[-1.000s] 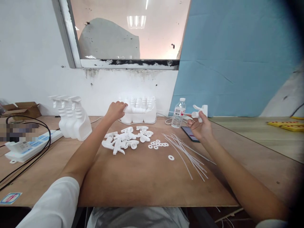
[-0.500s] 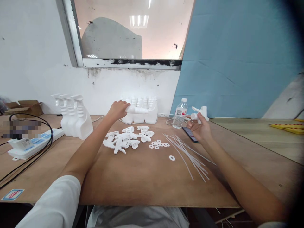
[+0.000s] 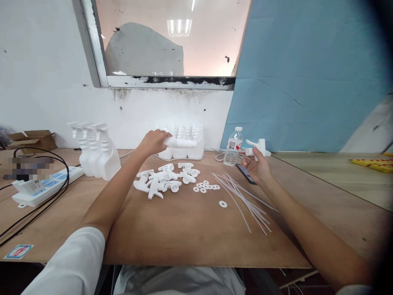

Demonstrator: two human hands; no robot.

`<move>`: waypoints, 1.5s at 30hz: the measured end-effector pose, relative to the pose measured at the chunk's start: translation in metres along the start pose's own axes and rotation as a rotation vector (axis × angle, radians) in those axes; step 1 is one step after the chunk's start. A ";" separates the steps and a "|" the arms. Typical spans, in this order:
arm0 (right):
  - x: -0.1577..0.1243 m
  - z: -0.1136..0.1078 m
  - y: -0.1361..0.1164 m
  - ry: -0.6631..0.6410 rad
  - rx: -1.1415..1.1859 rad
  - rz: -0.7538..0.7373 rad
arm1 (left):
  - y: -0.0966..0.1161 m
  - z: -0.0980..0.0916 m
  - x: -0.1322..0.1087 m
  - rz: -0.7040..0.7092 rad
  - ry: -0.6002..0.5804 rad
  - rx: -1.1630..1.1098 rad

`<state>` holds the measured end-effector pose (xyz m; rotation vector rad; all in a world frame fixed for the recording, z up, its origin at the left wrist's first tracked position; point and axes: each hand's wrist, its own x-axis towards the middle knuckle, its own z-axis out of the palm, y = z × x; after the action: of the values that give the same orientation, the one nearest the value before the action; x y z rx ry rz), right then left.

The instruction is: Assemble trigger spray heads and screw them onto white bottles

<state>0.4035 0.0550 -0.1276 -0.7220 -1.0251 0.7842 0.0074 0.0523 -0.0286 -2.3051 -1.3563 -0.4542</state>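
Note:
My left hand is closed around a white plastic bottle, held on its side just above the row of empty white bottles at the back of the table. My right hand grips a white trigger sprayer head raised above a dark phone. A pile of loose sprayer heads, several small white washers and a bundle of thin white dip tubes lie on the brown board between my arms.
Three finished spray bottles stand at the left. A white power strip with black cables lies further left, near a cardboard box. A clear water bottle stands by the blue panel. Yellow pieces lie far right.
My left hand has lifted the white bottle out of the back row and turned it sideways. My right hand has tilted the sprayer head slightly.

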 end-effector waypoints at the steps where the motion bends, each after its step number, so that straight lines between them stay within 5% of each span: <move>1: -0.003 0.003 0.000 0.001 0.002 -0.015 | 0.002 -0.003 -0.001 0.003 -0.013 -0.029; 8: -0.023 0.050 -0.028 -0.017 0.068 -0.147 | 0.011 -0.034 -0.017 0.059 -0.101 -0.154; 16: 0.000 0.081 -0.089 0.083 -0.010 -0.625 | 0.004 -0.066 -0.039 0.067 -0.202 -0.112; 19: 0.002 0.090 -0.103 0.014 -0.134 -0.690 | 0.004 -0.067 -0.039 0.069 -0.243 -0.147; 23: -0.021 0.115 -0.113 -0.164 -0.317 -0.630 | 0.013 -0.065 -0.035 0.149 -0.360 -0.333; 27: -0.047 0.143 -0.111 -0.399 -0.464 -0.393 | 0.025 -0.060 -0.033 0.262 -0.465 -0.495; 35: -0.072 0.181 -0.077 -0.502 0.091 -0.091 | 0.039 -0.053 -0.030 0.318 -0.551 -0.600; 45: -0.091 0.185 -0.055 -0.625 0.181 -0.014 | 0.044 -0.040 -0.023 0.288 -0.718 -0.562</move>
<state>0.2159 -0.0216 -0.0597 -0.3105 -1.4907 1.1091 0.0327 -0.0044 -0.0143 -3.2775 -1.2411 0.1392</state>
